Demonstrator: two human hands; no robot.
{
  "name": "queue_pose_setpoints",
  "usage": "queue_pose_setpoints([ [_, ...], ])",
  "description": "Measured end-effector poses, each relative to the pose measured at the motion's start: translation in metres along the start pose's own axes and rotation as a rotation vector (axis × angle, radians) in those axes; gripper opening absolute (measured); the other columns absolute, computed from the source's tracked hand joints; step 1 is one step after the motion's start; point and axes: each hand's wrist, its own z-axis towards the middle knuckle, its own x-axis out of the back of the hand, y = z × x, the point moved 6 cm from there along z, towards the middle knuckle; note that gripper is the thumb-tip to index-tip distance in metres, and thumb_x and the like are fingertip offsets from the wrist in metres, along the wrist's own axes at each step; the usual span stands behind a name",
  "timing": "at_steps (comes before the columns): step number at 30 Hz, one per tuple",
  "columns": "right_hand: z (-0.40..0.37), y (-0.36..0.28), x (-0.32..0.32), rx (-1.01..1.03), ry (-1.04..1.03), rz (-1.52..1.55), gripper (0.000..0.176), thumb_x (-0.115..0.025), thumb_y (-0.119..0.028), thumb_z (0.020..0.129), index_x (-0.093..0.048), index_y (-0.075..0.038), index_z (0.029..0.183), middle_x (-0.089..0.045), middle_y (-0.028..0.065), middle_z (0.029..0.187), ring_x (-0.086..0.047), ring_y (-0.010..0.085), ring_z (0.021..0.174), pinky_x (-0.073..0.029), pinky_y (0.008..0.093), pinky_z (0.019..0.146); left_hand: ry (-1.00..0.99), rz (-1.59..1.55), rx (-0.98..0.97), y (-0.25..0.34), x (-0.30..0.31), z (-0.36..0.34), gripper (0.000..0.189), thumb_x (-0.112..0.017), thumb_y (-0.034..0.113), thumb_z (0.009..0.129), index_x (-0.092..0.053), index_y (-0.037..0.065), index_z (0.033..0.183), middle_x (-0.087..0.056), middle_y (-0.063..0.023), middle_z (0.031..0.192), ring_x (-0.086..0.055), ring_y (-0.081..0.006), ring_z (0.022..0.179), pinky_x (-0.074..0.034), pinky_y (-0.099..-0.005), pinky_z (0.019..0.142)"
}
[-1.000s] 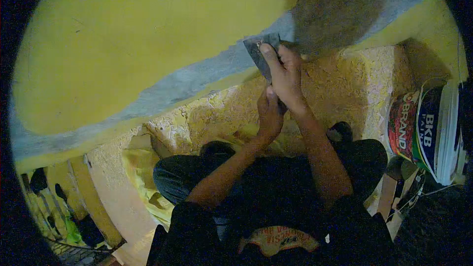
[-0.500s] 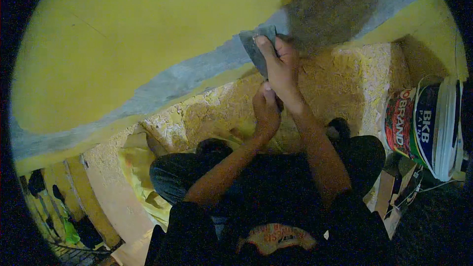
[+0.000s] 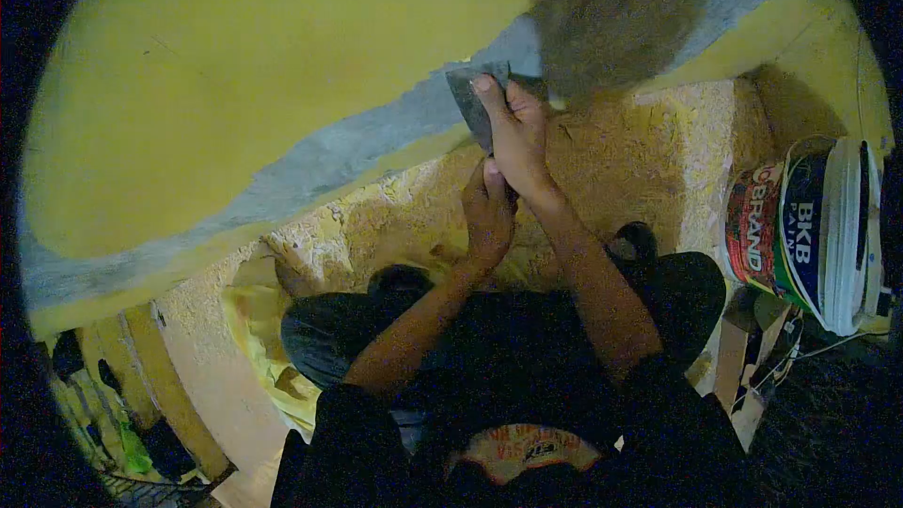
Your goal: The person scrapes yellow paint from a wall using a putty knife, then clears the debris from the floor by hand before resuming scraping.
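Note:
A dark, wide-bladed putty knife (image 3: pixel 467 97) is held in both hands, its broad edge up against the grey band of the wall. My right hand (image 3: pixel 519 132) wraps the blade from the right, thumb pressed flat on its face. Lower down, my left hand (image 3: pixel 488 212) is closed around the narrow handle end, which the fingers mostly hide. The grey strip (image 3: pixel 348 146) runs diagonally across the yellow wall (image 3: pixel 282 47) behind the blade.
A paint bucket (image 3: pixel 802 226) lies tilted at the right, near wood scraps and a thin cord. Rough, flaking masonry (image 3: pixel 602 155) forms a ledge below the wall. Yellow sheeting (image 3: pixel 249 329) hangs by my knee at the left. A dark shadow falls on the upper wall.
Both hands and the putty knife have shifted a little left and slightly down across the wall. The grip looks the same. The whole view has moved slightly.

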Motion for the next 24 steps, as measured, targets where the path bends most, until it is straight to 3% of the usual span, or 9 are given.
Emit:
queue_pose_setpoints([
  [3, -0.002, -0.017, 0.003, 0.108, 0.016, -0.101, 0.026, -0.053, -0.027, 0.087, -0.057, -0.006, 0.074, -0.049, -0.0081, 0.064, -0.038, 0.0012, 0.058, -0.031, 0.0184, 0.050, -0.102, 0.030, -0.067, 0.002, -0.003, 0.004, 0.040, -0.032, 0.037, 0.093, -0.046, 0.004, 0.075, -0.041, 0.0009, 0.055, -0.036, -0.0082, 0.046, -0.030, -0.0251, 0.042],
  [5, -0.006, -0.010, 0.003, -0.094, -0.003, -0.059, 0.027, -0.053, -0.027, 0.087, -0.057, -0.005, 0.074, -0.048, -0.0085, 0.065, -0.037, 0.0012, 0.058, -0.031, 0.0186, 0.050, -0.094, 0.016, -0.030, -0.002, 0.002, 0.003, 0.041, -0.033, 0.038, 0.093, -0.046, 0.004, 0.075, -0.041, 0.0007, 0.055, -0.036, -0.0084, 0.045, -0.030, -0.0253, 0.041],
  [6, -0.006, -0.008, 0.003, -0.085, -0.006, -0.058, 0.027, -0.053, -0.027, 0.087, -0.057, -0.005, 0.074, -0.048, -0.0085, 0.065, -0.037, 0.0012, 0.058, -0.031, 0.0186, 0.050, -0.083, 0.005, -0.016, -0.002, 0.003, 0.007, 0.042, -0.033, 0.040, 0.093, -0.046, 0.004, 0.075, -0.040, 0.0006, 0.054, -0.036, -0.0086, 0.045, -0.030, -0.0255, 0.041],
  [8, -0.009, 0.004, 0.005, -0.088, 0.007, -0.126, 0.031, -0.056, -0.035, 0.083, -0.058, -0.004, 0.078, -0.054, 0.0011, 0.065, -0.047, 0.0093, 0.058, -0.040, 0.0267, 0.053, -0.059, 0.055, -0.030, -0.010, 0.006, 0.004, 0.043, -0.033, 0.041, 0.092, -0.046, 0.004, 0.075, -0.041, 0.0000, 0.054, -0.037, -0.0089, 0.045, -0.031, -0.0260, 0.041],
  [13, -0.005, -0.006, 0.004, -0.034, 0.012, -0.144, 0.032, -0.058, -0.035, 0.083, -0.057, -0.004, 0.074, -0.053, 0.0005, 0.063, -0.046, 0.0090, 0.057, -0.038, 0.0272, 0.052, -0.054, 0.083, 0.007, -0.007, 0.003, 0.000, 0.045, -0.032, 0.043, 0.092, -0.046, 0.003, 0.075, -0.044, -0.0024, 0.054, -0.042, -0.0103, 0.045, -0.033, -0.0275, 0.041],
  [15, -0.005, -0.010, 0.001, 0.021, 0.018, -0.057, 0.032, -0.058, -0.034, 0.082, -0.057, -0.003, 0.073, -0.052, 0.0004, 0.061, -0.045, 0.0089, 0.057, -0.037, 0.0275, 0.052, -0.042, 0.185, -0.107, 0.004, 0.006, 0.004, 0.046, -0.032, 0.042, 0.092, -0.046, 0.003, 0.074, -0.045, -0.0023, 0.053, -0.042, -0.0102, 0.045, -0.033, -0.0276, 0.041],
  [18, -0.005, -0.007, 0.002, -0.015, 0.049, -0.078, 0.029, -0.055, -0.027, 0.086, -0.057, -0.002, 0.072, -0.048, -0.0067, 0.060, -0.038, 0.0023, 0.056, -0.031, 0.0207, 0.047, -0.065, 0.125, -0.110, 0.004, 0.006, 0.003, 0.044, -0.032, 0.039, 0.093, -0.047, 0.003, 0.073, -0.043, -0.0017, 0.053, -0.040, -0.0095, 0.045, -0.033, -0.0271, 0.041],
  [20, 0.000, -0.019, 0.004, 0.049, 0.031, -0.159, 0.030, -0.058, -0.030, 0.083, -0.057, -0.004, 0.071, -0.052, -0.0003, 0.061, -0.044, 0.0077, 0.059, -0.036, 0.0273, 0.053, -0.079, 0.104, -0.093, 0.003, 0.003, 0.009, 0.043, -0.032, 0.038, 0.093, -0.047, 0.003, 0.074, -0.043, -0.0013, 0.053, -0.040, -0.0092, 0.046, -0.033, -0.0268, 0.041],
  [24, -0.005, -0.016, 0.001, 0.063, 0.037, -0.095, 0.030, -0.058, -0.031, 0.083, -0.056, -0.004, 0.068, -0.051, -0.0004, 0.059, -0.043, 0.0076, 0.058, -0.036, 0.0272, 0.052, -0.062, 0.114, 0.011, -0.008, 0.009, 0.005, 0.041, -0.034, 0.036, 0.093, -0.049, 0.002, 0.075, -0.044, -0.0008, 0.053, -0.040, -0.0088, 0.046, -0.032, -0.0263, 0.041],
])
